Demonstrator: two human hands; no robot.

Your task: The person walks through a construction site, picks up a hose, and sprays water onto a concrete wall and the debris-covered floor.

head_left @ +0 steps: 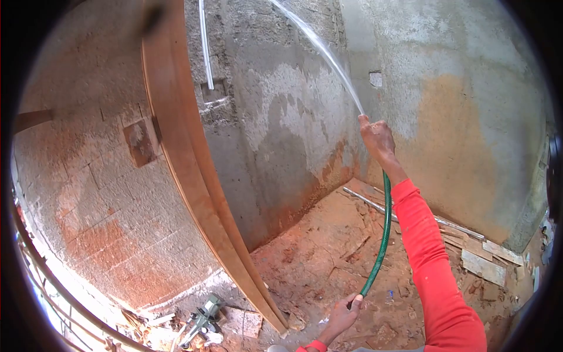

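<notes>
My right hand, at the end of a red sleeve, is closed around the upper end of a green hose. A jet of water leaves the hose end at my thumb and arcs up and left over the grey wall. Lower down, my left hand is closed on the same hose, which curves between both hands. Below the left hand the hose is hidden. Dark wet patches show on the wall beside lighter dry ones.
A tall wooden door frame stands at left. A green power tool lies near its foot. Boards and a metal pipe lie along the right wall on the muddy floor. A conduit hangs on the wall.
</notes>
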